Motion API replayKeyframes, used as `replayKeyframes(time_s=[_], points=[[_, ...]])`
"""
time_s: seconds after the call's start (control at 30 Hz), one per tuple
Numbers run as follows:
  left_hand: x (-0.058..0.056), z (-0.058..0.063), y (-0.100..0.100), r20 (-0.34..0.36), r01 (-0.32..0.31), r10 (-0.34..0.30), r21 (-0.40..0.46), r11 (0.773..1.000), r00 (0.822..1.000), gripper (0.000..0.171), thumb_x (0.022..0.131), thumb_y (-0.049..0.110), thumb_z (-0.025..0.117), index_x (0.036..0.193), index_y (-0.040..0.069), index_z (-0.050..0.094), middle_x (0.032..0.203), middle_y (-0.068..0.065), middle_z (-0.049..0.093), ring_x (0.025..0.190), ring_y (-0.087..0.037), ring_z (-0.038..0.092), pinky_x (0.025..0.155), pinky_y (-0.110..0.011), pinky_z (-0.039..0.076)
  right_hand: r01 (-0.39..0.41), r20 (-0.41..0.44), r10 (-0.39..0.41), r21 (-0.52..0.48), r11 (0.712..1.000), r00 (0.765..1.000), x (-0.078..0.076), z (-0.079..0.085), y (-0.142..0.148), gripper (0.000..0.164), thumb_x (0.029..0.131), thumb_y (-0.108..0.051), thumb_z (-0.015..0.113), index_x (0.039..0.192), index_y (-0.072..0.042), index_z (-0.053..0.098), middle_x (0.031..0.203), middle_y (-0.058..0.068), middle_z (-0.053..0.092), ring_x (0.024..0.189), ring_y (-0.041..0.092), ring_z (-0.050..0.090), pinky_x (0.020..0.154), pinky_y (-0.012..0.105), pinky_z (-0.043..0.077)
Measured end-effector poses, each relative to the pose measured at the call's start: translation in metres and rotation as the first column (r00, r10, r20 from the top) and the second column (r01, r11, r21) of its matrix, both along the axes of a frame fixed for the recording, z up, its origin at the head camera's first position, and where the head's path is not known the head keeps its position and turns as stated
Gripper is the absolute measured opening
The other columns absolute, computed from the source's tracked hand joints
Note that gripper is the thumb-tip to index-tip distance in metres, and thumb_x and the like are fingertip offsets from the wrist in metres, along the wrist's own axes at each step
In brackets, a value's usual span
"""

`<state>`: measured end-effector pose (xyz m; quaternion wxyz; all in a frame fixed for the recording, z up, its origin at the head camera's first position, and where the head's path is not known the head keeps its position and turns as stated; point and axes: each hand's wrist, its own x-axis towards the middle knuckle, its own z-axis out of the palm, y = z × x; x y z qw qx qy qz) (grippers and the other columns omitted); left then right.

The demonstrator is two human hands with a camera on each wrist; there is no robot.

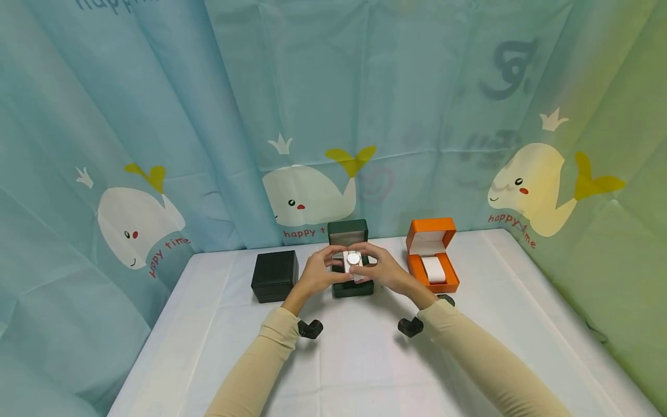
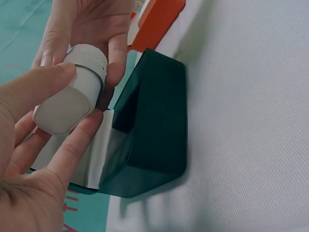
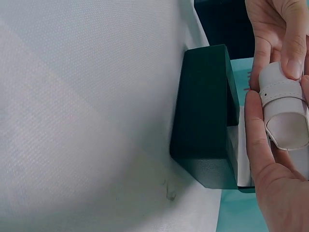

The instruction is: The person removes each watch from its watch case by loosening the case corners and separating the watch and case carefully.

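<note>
Left hand [image 1: 316, 273] and right hand [image 1: 388, 271] meet over the open green box [image 1: 353, 291], fingers gripping a white cushion [image 2: 62, 113] bearing a watch [image 1: 354, 258]. Some fingertips are hidden

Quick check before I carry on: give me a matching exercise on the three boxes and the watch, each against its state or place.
Column one
1. black box
2. green box
3. orange box
4. watch

Column two
A. open, with a white cushion inside
B. lid closed
C. held between the left hand and right hand
D. open, in the middle of the three boxes

Pairs: 1-B, 2-D, 3-A, 4-C
</note>
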<state>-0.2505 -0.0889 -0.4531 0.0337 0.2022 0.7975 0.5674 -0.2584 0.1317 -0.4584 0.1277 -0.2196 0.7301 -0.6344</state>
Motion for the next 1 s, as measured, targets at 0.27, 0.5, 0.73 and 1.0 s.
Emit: replayKeyframes(time_s=[0.27, 0.5, 0.73, 1.0], points=[[0.000, 0.000, -0.001, 0.010, -0.009, 0.009, -0.015, 1.000, 1.000, 0.066, 0.079, 0.008, 0.089, 0.138, 0.011, 0.061, 0.146, -0.011, 0.058, 0.113, -0.028, 0.068, 0.090, -0.038, 0.058, -0.015, 0.016, 0.015, -0.019, 1.000, 1.000, 0.000, -0.001, 0.000, 0.051, 0.094, -0.013, 0.077, 0.142, -0.016, 0.059, 0.144, 0.015, 0.049, 0.103, 0.036, 0.070, 0.081, 0.047, 0.061], [0.000, -0.001, -0.001, 0.013, 0.001, -0.001, -0.012, 1.000, 1.000, 0.065, 0.080, 0.009, 0.089, 0.138, 0.013, 0.062, 0.147, -0.008, 0.058, 0.114, -0.028, 0.068, 0.090, -0.039, 0.058, -0.007, 0.014, 0.008, -0.014, 1.000, 1.000, 0.001, 0.000, 0.001, 0.051, 0.093, -0.014, 0.077, 0.141, -0.015, 0.059, 0.140, 0.016, 0.051, 0.105, 0.035, 0.069, 0.080, 0.047, 0.061], [0.000, 0.000, -0.001, 0.017, 0.014, -0.014, -0.005, 1.000, 1.000, 0.064, 0.081, 0.010, 0.089, 0.139, 0.014, 0.062, 0.148, -0.008, 0.057, 0.119, -0.032, 0.066, 0.092, -0.045, 0.057, -0.016, 0.014, 0.016, -0.012, 1.000, 1.000, 0.002, 0.005, 0.007, 0.050, 0.094, -0.011, 0.076, 0.141, -0.013, 0.060, 0.137, 0.017, 0.054, 0.103, 0.035, 0.069, 0.080, 0.047, 0.061], [0.001, 0.007, 0.000, 0.049, 0.048, -0.048, 0.006, 0.999, 0.998, 0.068, 0.083, 0.004, 0.085, 0.144, 0.005, 0.055, 0.152, -0.015, 0.051, 0.123, -0.038, 0.062, 0.091, -0.041, 0.057, -0.033, 0.044, 0.033, -0.021, 0.999, 0.998, -0.002, 0.008, 0.013, 0.049, 0.094, -0.010, 0.076, 0.141, -0.012, 0.060, 0.136, 0.018, 0.055, 0.101, 0.034, 0.069, 0.081, 0.047, 0.061]])
